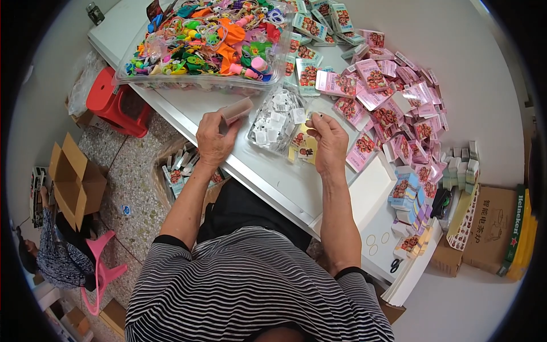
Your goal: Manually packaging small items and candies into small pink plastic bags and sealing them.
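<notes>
Left hand (215, 137): holds a small brown box (236, 109) over the table edge (188, 122).
Beyond the grip: clear tray of bright toys (205, 43) blocks the way.
Right of the grip: clear bag of white pieces (278, 119), just beside.
Right hand (327, 139): yellow cards (303, 145) under it; pink packets (393, 97) crowd its far side.
Below both hands: bare white tabletop (273, 182), open passage.

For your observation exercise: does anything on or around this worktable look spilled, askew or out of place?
The flat pink printed cartons sprawl in a loose, overlapping heap across the white table. Below, a pink plastic stool lies tipped over on the floor.
</notes>
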Tool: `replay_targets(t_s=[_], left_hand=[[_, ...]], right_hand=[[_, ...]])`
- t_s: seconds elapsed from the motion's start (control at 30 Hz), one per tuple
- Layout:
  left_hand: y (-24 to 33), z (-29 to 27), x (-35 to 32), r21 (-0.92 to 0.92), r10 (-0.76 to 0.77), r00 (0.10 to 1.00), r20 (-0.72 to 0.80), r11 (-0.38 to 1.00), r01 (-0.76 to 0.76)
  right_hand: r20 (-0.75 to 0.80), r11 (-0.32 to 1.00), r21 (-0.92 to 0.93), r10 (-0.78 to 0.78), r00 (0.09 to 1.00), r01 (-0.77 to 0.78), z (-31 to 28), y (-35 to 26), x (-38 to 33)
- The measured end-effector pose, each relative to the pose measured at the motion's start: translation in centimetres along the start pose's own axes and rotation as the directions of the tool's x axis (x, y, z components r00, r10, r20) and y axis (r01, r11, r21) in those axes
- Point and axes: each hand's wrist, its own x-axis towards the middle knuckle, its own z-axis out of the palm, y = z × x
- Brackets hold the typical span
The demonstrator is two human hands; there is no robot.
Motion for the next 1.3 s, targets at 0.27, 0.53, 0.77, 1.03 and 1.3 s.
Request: replay_targets(t_s=[0.27, 0.53, 0.77, 1.03, 1.3], left_hand=[[0.6, -4.1, -3.0, -0.227, -0.037, 0.994, -0.102, 0.974, 0.013], [12.1, -4.3, -1.4, -0.585, -0.307, 0.727, 0.614, 0.442, 0.68], [11.7, -2.1, -1.7, -0.603, -0.261, 0.806, 0.531, 0.551, 0.576], [10.7, -2.3, -0.9, -0.616, -0.325, 0.868, 0.375, 0.613, 0.495], [10.4, -2.5, -0.1, 0.084, 0.228, 0.948, 0.221, 0.964, -0.251]], right_hand=[[0.003, 0.999, -0.042, 0.001, 1.0, -0.001, 0.2, -0.4, -1.3], [0.1, 0.991, -0.134, 0.009, 0.995, 0.004, 1.2, -1.3, -4.4], [0.164, 0.926, -0.314, -0.167, 0.972, 0.212, 2.3, -1.1, -5.5], [0.036, 0.91, -0.378, -0.167, 0.985, 0.168, 1.6, -2.0, -2.1], [0.54, 0.17, -0.742, -0.421, 0.729, 0.648, 2.6, -1.2, 0.4]])
